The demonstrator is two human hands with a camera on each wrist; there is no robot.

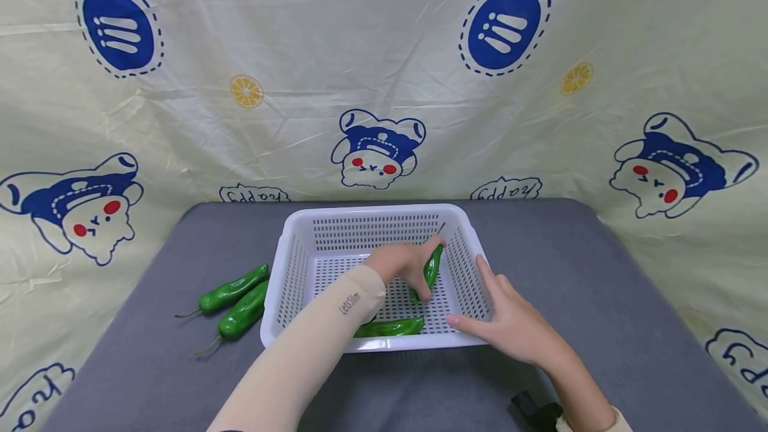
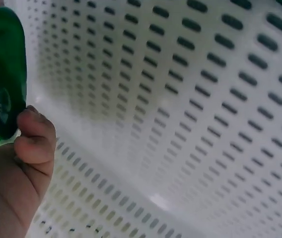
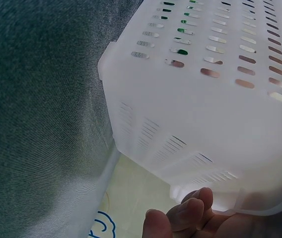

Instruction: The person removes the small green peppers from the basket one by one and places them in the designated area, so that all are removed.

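1. Long, glossy green near pepper (image 1: 396, 327), closest of all: it is laid just inside the near wall of the white, slotted plastic basket (image 1: 372, 212), its left end covered by the beige fabric sleeve (image 1: 312, 342). Whether anything more is hidden under that sleeve cannot be told.
2. And here, at the near right corner, the bare right hand (image 1: 510, 319) is spread wide, its thumb set at the near rim and its fingers laid along the right side; no pepper is held in it.
3. Over to the left, on the dark grey, cloth-covered table (image 1: 540, 239), a plump green pepper with a thin stem (image 1: 243, 312) and, beyond it, a second stemmed green pepper (image 1: 231, 291) are seen side by side, just outside the basket, touched by neither hand.
4. Now the centre of the action: near the right wall, inside the basket, a slim green pepper (image 1: 433, 267) is gripped between the fingers and thumb of the left hand (image 1: 408, 264). Whether its weight is borne by the basket floor cannot be told.
5. The count, then: two peppers inside, one of them in hand, and two outside; the work is judged roughly half done.
6. Farthest off, a pale, printed backdrop cloth (image 1: 300, 39) is hung behind the table.
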